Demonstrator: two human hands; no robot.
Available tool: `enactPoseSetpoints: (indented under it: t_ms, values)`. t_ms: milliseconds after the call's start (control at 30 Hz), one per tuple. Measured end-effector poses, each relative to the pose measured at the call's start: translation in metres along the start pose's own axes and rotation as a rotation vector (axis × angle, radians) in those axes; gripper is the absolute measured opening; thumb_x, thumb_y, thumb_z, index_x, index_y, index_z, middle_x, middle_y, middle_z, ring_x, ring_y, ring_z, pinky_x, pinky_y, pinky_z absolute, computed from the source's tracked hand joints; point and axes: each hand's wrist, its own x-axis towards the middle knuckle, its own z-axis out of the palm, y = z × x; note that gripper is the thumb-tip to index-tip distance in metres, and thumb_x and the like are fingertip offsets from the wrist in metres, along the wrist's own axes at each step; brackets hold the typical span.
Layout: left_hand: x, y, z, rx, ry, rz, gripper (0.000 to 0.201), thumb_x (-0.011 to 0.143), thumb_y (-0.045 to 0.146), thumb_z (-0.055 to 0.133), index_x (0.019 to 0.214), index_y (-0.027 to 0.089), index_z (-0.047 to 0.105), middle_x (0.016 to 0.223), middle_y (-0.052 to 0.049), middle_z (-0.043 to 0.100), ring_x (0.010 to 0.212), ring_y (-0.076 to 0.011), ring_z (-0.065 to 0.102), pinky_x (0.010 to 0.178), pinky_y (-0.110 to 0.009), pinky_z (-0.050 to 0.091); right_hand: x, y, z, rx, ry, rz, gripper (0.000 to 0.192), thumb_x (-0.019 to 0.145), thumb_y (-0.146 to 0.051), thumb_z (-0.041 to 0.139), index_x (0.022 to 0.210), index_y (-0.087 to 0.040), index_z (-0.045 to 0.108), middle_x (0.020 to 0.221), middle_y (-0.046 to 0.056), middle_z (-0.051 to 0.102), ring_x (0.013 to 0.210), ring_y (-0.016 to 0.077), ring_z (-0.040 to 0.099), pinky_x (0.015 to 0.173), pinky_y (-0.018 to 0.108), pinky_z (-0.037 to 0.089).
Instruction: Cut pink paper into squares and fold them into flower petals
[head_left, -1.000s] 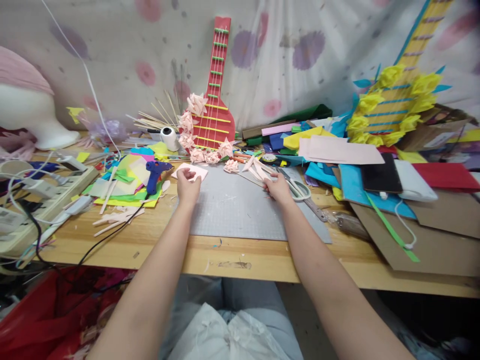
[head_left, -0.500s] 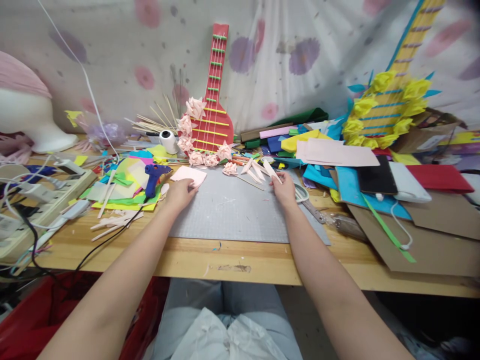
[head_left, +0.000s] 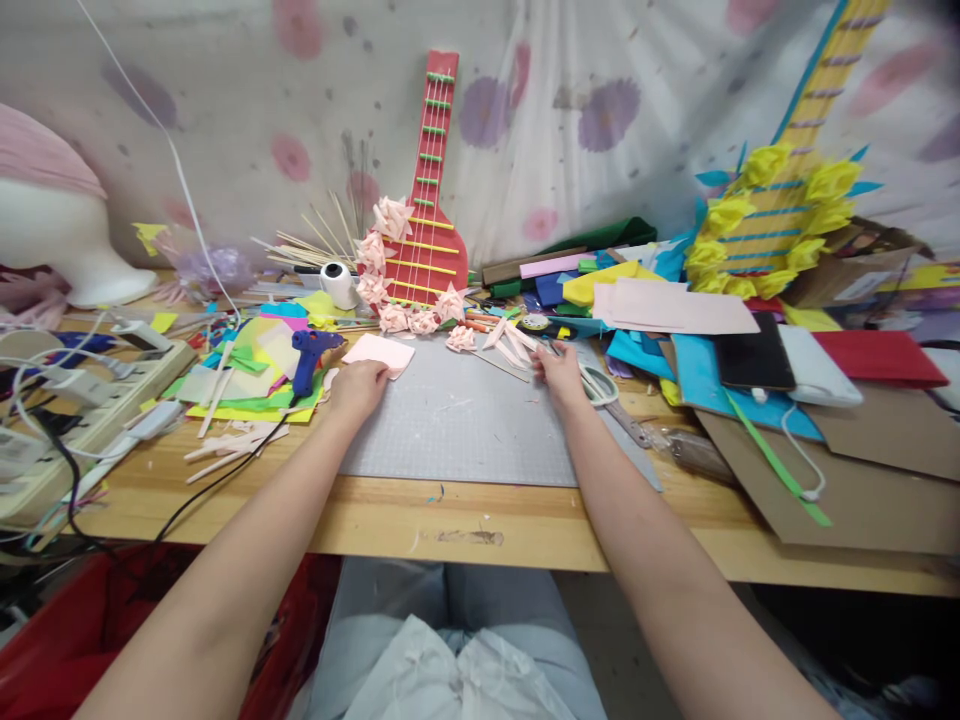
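My left hand (head_left: 360,388) is closed at the near edge of a small stack of pale pink paper (head_left: 381,352), which lies at the left of the grey cutting mat (head_left: 457,425). On the mat's right side my right hand (head_left: 559,372) hovers low, fingers apart and nothing visible between them. Close to its fingertips lie folded pale pink paper strips (head_left: 513,343). A pink paper flower (head_left: 460,339) on a thin stem rests left of those strips. Just right of the hand are light green-handled scissors (head_left: 600,385).
A red paper guitar (head_left: 424,235) with pink flowers leans at the back. On the left stand a blue glue gun (head_left: 306,362) with its cord and a power strip (head_left: 82,420). Coloured sheets and cardboard (head_left: 840,490) crowd the right, below a yellow-flowered guitar (head_left: 776,240).
My right hand has let go of a pink paper strip and drawn slightly left and down. My left hand's fingers have curled in more at the pink paper.
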Motion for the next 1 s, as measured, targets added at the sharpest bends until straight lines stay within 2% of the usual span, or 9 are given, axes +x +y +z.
enactPoseSetpoints:
  t_ms: [67, 133, 233, 333, 400, 567, 767, 1000]
  values:
    - [0.001, -0.001, 0.000, -0.006, -0.005, -0.026, 0.033, 0.083, 0.034, 0.037, 0.092, 0.022, 0.066, 0.098, -0.006, 0.067, 0.090, -0.0235, 0.059, 0.066, -0.030, 0.040, -0.003, -0.001, -0.001, 0.010, 0.025, 0.002, 0.062, 0.067, -0.027, 0.058, 0.121, -0.024, 0.029, 0.099, 0.004, 0.055, 0.059, 0.0074, 0.056, 0.046, 0.019, 0.047]
    - [0.001, -0.001, -0.001, -0.028, 0.000, -0.059, 0.033, 0.082, 0.035, 0.038, 0.094, 0.022, 0.066, 0.101, -0.006, 0.066, 0.092, -0.0234, 0.059, 0.066, -0.030, 0.040, -0.008, -0.002, -0.004, -0.052, 0.045, -0.016, 0.076, 0.064, -0.025, 0.059, 0.129, -0.029, 0.020, 0.119, 0.008, 0.044, 0.064, 0.0083, 0.058, 0.052, 0.023, 0.052]
    - [0.002, -0.001, -0.002, -0.082, 0.026, -0.107, 0.032, 0.081, 0.036, 0.040, 0.096, 0.023, 0.066, 0.103, -0.005, 0.066, 0.092, -0.0221, 0.059, 0.068, -0.030, 0.040, -0.021, -0.010, -0.010, -0.322, 0.084, -0.082, 0.083, 0.063, -0.028, 0.058, 0.135, -0.030, 0.015, 0.135, 0.013, 0.027, 0.079, 0.0151, 0.060, 0.064, 0.032, 0.053]
    - [0.003, 0.001, -0.002, -0.128, 0.062, -0.132, 0.030, 0.080, 0.036, 0.043, 0.093, 0.023, 0.067, 0.100, -0.004, 0.067, 0.092, -0.0212, 0.059, 0.068, -0.029, 0.040, -0.035, -0.022, -0.013, -0.657, 0.114, -0.203, 0.082, 0.066, -0.029, 0.056, 0.137, -0.019, 0.016, 0.137, 0.018, 0.026, 0.109, 0.0267, 0.049, 0.085, 0.040, 0.045]
    - [0.004, 0.003, -0.002, -0.137, 0.079, -0.131, 0.029, 0.080, 0.037, 0.045, 0.092, 0.023, 0.067, 0.098, -0.004, 0.067, 0.091, -0.0214, 0.059, 0.068, -0.029, 0.040, -0.042, -0.029, -0.013, -0.777, 0.105, -0.241, 0.080, 0.068, -0.029, 0.053, 0.137, -0.015, 0.016, 0.137, 0.020, 0.025, 0.115, 0.0293, 0.043, 0.089, 0.041, 0.041]
    - [0.001, 0.012, 0.001, -0.101, 0.043, -0.082, 0.030, 0.080, 0.036, 0.043, 0.091, 0.024, 0.067, 0.099, -0.005, 0.067, 0.089, -0.0219, 0.059, 0.067, -0.030, 0.040, -0.047, -0.032, -0.013, -0.895, 0.093, -0.235, 0.073, 0.071, -0.029, 0.050, 0.137, -0.014, 0.020, 0.137, 0.020, 0.026, 0.113, 0.0299, 0.045, 0.086, 0.040, 0.040]
    - [-0.004, 0.017, -0.003, -0.096, -0.023, 0.034, 0.030, 0.081, 0.030, 0.039, 0.090, 0.022, 0.067, 0.098, -0.006, 0.067, 0.092, -0.0221, 0.058, 0.069, -0.030, 0.041, -0.047, -0.033, -0.017, -1.012, 0.009, -0.212, 0.065, 0.072, -0.029, 0.050, 0.133, -0.016, 0.030, 0.131, 0.017, 0.037, 0.110, 0.0296, 0.047, 0.087, 0.041, 0.040]
    - [-0.002, 0.015, -0.003, -0.178, -0.028, -0.058, 0.031, 0.080, 0.031, 0.041, 0.094, 0.023, 0.067, 0.100, -0.005, 0.067, 0.090, -0.0222, 0.060, 0.068, -0.030, 0.041, -0.046, -0.036, -0.021, -1.058, -0.021, -0.272, 0.046, 0.075, -0.027, 0.047, 0.120, -0.017, 0.048, 0.121, 0.013, 0.050, 0.104, 0.0261, 0.051, 0.084, 0.038, 0.041]
